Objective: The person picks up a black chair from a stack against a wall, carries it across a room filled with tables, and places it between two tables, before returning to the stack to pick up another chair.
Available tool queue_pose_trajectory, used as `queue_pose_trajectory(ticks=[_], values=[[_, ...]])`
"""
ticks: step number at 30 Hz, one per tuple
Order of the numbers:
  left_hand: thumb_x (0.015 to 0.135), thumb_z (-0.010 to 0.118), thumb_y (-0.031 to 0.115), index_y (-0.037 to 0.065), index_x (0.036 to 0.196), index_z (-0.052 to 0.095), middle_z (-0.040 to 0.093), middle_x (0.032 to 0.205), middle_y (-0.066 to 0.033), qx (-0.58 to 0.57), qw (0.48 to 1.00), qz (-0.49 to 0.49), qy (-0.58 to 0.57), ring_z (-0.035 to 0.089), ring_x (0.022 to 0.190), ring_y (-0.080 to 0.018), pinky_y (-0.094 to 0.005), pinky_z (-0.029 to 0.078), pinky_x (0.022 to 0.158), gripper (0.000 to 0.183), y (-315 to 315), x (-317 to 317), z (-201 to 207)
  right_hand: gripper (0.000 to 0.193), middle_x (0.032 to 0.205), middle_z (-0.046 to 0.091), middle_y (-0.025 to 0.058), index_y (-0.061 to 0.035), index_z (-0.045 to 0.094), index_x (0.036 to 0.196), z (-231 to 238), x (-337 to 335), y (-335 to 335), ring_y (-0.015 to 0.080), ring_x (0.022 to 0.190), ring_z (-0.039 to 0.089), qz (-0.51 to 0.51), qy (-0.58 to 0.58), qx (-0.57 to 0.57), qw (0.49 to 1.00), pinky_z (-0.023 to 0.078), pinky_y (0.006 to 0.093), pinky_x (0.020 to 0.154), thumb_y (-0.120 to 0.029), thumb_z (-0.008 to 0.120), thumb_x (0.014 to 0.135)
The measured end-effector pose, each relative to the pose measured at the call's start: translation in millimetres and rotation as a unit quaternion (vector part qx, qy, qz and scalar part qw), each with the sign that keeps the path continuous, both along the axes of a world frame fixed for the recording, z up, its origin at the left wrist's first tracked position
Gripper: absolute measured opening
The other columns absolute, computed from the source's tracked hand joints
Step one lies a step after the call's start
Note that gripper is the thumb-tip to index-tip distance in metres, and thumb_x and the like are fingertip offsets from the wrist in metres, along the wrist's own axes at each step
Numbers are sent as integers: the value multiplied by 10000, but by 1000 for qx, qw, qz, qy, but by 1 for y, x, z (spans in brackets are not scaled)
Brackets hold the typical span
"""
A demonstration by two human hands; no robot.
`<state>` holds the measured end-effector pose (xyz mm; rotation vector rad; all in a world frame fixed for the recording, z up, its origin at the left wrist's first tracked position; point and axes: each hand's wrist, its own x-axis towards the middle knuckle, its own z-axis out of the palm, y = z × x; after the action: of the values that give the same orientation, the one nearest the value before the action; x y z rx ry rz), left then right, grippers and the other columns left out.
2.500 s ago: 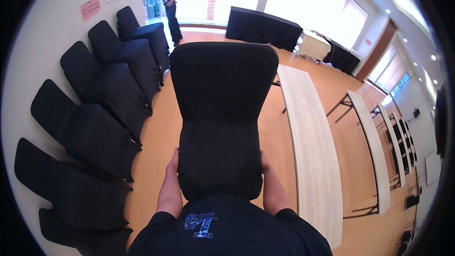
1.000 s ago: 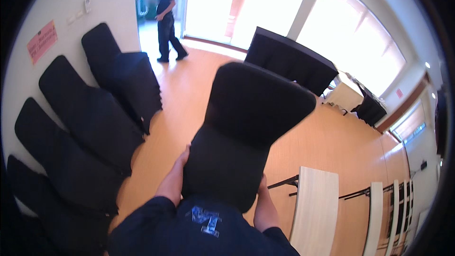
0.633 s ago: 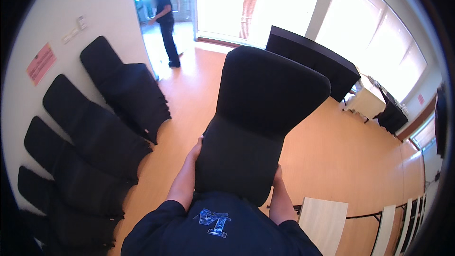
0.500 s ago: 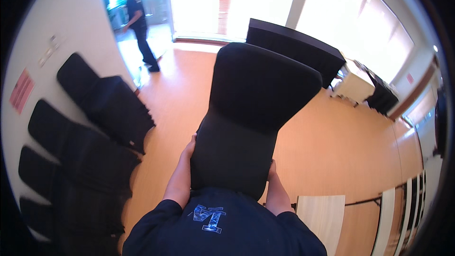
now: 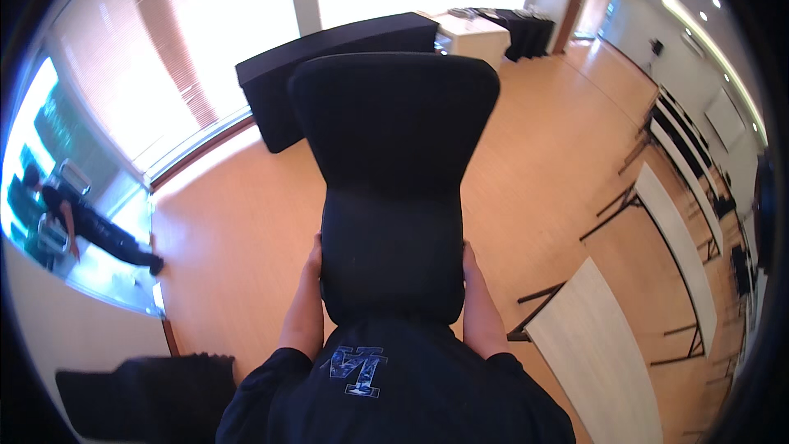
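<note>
A black chair (image 5: pixel 393 247) is held up against my front, its seat near my chest and its wide backrest rising away from me. At the left edge of the seat my left hand (image 5: pixel 316 253) grips the side, its fingers mostly hidden by the chair. My right hand (image 5: pixel 469 261) holds the opposite edge in the same way, fingers largely out of sight behind it. The chair's legs cannot be seen.
Ahead, a black-draped table (image 5: pixel 329 53) stands by the windows, a cream cabinet (image 5: pixel 475 39) beside it. Folding tables (image 5: pixel 596 345) line the right. Dark-covered chairs (image 5: pixel 156 399) sit at lower left. A person (image 5: pixel 94 226) stands in the doorway at left.
My view has swung to the right with the chair still in both hands. The chair row has slid down and left, and more folding tables show on the right.
</note>
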<state>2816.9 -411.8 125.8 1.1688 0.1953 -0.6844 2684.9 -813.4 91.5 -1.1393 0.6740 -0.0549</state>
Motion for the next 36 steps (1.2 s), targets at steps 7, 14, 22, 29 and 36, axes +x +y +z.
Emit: queue_pose_trajectory(ticks=[7, 14, 22, 29, 36], values=[[773, 206, 674, 97, 1257, 363, 456, 1199, -108, -22, 999, -26, 6, 449, 1070, -266, -386, 365, 908, 770, -42, 114, -30, 515, 1154, 480, 195, -1, 468, 1139, 18, 110, -32, 252, 1075, 451, 30, 77, -199, 976, 318, 349, 922, -356, 196, 882], [834, 136, 576, 87, 1268, 341, 438, 1217, -125, 40, 997, 35, 49, 420, 1112, -275, -387, 339, 938, 686, -135, 242, -2, 509, 1144, 478, 206, -8, 471, 1137, 60, 272, -123, 268, 1081, 442, 68, 101, -47, 991, 316, 361, 925, -335, 175, 883], [842, 105, 570, 91, 1277, 331, 446, 1211, -118, -22, 990, -134, -26, 423, 1116, -275, -380, 345, 939, 686, -310, 400, 6, 463, 1084, 512, 179, -8, 447, 1163, 13, 344, -280, 237, 985, 492, -43, 62, -35, 997, 355, 350, 902, -291, 203, 890], [835, 112, 588, 75, 1282, 321, 432, 1225, -119, -23, 940, -340, -31, 424, 1113, -257, -358, 355, 929, 712, -525, 526, 2, 459, 1105, 504, 176, 13, 415, 1179, -23, 339, -387, 255, 1009, 483, -262, 39, 31, 964, 347, 356, 917, -265, 196, 887], [842, 120, 570, 51, 1276, 321, 420, 1233, -136, -73, 833, -540, -90, 422, 1111, -262, -360, 348, 935, 705, -782, 604, 48, 497, 987, 557, 177, 27, 484, 1096, -35, 340, -500, 240, 922, 531, -479, 82, -83, 870, 399, 356, 855, -317, 192, 886]])
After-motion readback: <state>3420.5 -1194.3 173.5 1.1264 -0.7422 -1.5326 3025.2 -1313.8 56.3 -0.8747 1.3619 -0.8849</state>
